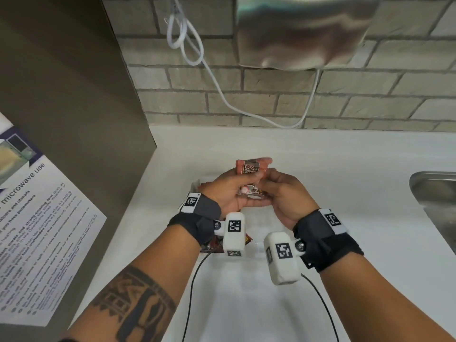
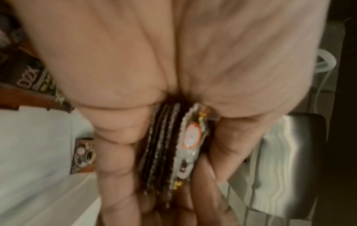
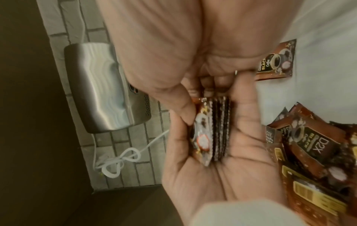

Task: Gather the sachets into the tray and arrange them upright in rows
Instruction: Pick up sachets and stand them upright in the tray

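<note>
Both hands meet over the white counter [image 1: 333,164] and hold one stack of brown coffee sachets [image 1: 249,169] on edge between them. My left hand [image 1: 230,190] cups the stack from the left, and my right hand [image 1: 283,192] grips it from the right. The stack's crimped edges [image 2: 168,149] show between the fingers, and the right thumb [image 3: 179,110] presses on the stack's [image 3: 212,130] front sachet. A white tray [image 1: 196,185] lies mostly hidden under the left hand. More sachets [image 3: 313,152] lie heaped at the right, and one sachet [image 3: 276,61] lies apart on the counter.
A steel sink [image 1: 434,191] is set in the counter at the right. A metal wall unit [image 1: 303,33] with a looped white cable [image 1: 187,43] hangs on the brick wall. A brown panel [image 1: 74,95] with a microwave notice [image 1: 37,230] stands at the left.
</note>
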Available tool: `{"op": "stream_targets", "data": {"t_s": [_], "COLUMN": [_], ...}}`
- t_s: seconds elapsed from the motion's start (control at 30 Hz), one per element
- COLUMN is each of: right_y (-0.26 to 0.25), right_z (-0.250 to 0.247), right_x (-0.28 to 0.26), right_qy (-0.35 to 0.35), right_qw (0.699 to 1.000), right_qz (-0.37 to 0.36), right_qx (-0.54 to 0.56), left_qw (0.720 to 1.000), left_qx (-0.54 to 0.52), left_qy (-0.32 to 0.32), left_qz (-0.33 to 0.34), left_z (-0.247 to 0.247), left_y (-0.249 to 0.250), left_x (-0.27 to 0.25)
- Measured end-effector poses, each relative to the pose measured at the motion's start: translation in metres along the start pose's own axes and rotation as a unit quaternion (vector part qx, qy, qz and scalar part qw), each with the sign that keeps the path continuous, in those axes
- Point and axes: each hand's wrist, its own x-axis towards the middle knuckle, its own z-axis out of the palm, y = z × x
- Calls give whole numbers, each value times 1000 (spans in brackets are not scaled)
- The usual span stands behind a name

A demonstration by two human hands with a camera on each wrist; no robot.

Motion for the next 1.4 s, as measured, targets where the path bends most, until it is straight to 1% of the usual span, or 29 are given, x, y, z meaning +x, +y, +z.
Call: {"op": "stream_targets", "data": {"t_s": [0.03,0.07,0.13,0.17,0.2,0.23,0.27,0.3,0.37,0.4,0.47,0.6,0.73,0.8,0.9,1.03,1.17,1.33,1.4], "right_y": [1,2,0,-3,-7,-12,-18,-23,-30,-32,-34,-37,-41,-44,-46,-45,-49,-60,-66], "right_z": [2,1,-2,-4,-8,-13,-17,-20,-24,-26,-31,-37,-35,-35,-36,-39,-40,-40,-38], "right_x": [0,0,1,0,0,0,0,1,5,9,15,19,18,19,20,22,23,23,24], "right_qy": [8,21,53,79,103,114,102,73,18,12,15,14,-4,1,11,7,5,10,14], "right_qw": [1000,997,979,968,959,952,949,949,940,934,933,942,944,943,934,925,914,901,893], "right_qz": [-13,-26,-42,-50,-66,-90,-110,-118,-116,-113,-105,-98,-93,-94,-98,-91,-104,-122,-132], "right_qx": [-20,-68,-193,-235,-257,-271,-277,-282,-319,-337,-345,-319,-316,-320,-344,-368,-393,-417,-429], "left_qw": [1000,999,998,997,995,993,991,990,987,986,985,980,969,963,955,947,935,914,913], "left_qx": [10,17,38,54,70,90,107,124,144,148,159,196,239,256,276,295,324,365,361], "left_qy": [3,9,27,38,46,53,52,48,47,47,38,9,31,47,74,92,110,138,149], "left_qz": [17,28,41,46,50,53,55,56,56,55,51,40,55,67,84,84,90,113,120], "left_z": [1,1,-1,-3,-5,-6,-6,-6,-5,-4,-5,-6,-8,-8,-9,-9,-7,-4,-3], "left_y": [-2,-3,-6,-7,-8,-9,-9,-9,-10,-11,-14,-16,-15,-14,-11,-11,-13,-6,-3], "left_x": [2,3,5,6,6,6,5,5,6,7,9,10,14,16,18,21,24,29,32]}}
